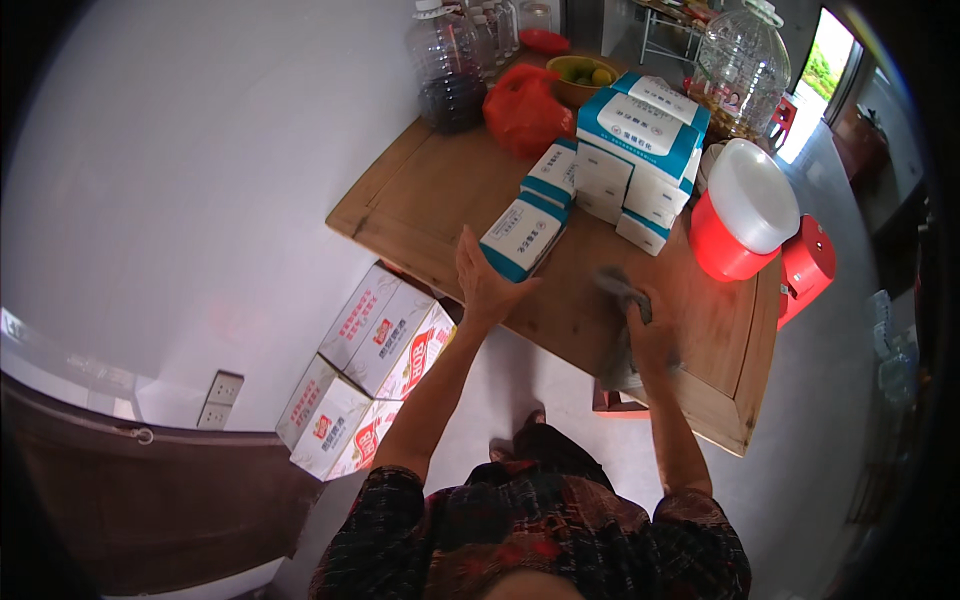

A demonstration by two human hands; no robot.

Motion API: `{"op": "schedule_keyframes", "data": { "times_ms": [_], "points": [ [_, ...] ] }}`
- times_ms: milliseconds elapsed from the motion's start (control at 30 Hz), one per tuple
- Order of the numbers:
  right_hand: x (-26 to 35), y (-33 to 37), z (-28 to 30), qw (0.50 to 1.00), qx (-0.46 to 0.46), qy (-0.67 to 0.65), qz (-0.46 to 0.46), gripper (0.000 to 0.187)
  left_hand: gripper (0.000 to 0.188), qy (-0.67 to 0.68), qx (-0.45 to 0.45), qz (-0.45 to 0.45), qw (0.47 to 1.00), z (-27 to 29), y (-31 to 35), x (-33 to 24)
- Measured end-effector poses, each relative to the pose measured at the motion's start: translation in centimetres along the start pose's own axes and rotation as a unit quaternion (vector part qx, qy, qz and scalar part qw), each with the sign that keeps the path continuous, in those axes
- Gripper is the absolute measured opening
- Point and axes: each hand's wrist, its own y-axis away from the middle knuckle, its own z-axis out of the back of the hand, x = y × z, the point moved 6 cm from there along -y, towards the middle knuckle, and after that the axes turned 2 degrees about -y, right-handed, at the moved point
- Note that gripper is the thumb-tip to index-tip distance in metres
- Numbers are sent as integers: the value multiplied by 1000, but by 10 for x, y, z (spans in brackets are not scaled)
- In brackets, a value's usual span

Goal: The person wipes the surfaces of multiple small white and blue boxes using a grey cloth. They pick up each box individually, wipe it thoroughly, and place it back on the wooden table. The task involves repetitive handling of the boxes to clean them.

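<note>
Pressing down with your right hand (652, 338), you keep a crumpled grey cloth (622, 300) clutched against the wooden table (440, 190); it bunches out beyond your fingers. Your left hand (484, 282) lies open-palmed against a white-and-teal carton (523, 236), which sits left of the cloth on the table.

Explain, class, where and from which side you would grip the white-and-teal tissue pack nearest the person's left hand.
Grip the tissue pack across its two long sides, near the middle, coming from above. It lies flat on the wooden table, broad face up, so both long sides seem reachable. The left hand already touches its near end; another pack crowds the far end.
</note>
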Motion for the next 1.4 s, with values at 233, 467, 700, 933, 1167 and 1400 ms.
{"op": "schedule_keyframes", "data": {
  "times_ms": [233,467,700,933,1167,1400],
  "points": [
    [128,-6,-123,938,118,119,305,40,99,-89,149,-76,982,-46,24,46],
    [115,-22,-152,941,99,191,260,25,94,0,78,-114,990,-4,41,-5],
    [72,-59,-113,960,-25,253,115,18,103,56,133,-98,985,-1,33,-6],
    [155,39,-161,951,42,171,255,19,87,-108,150,-299,936,-29,50,42],
    [93,-13,-120,956,-120,264,48,24,105,96,140,-145,975,-1,29,12],
    [28,-4,-119,938,-292,-50,-182,46,93,115,143,-94,979,-7,19,15]
  ]
}}
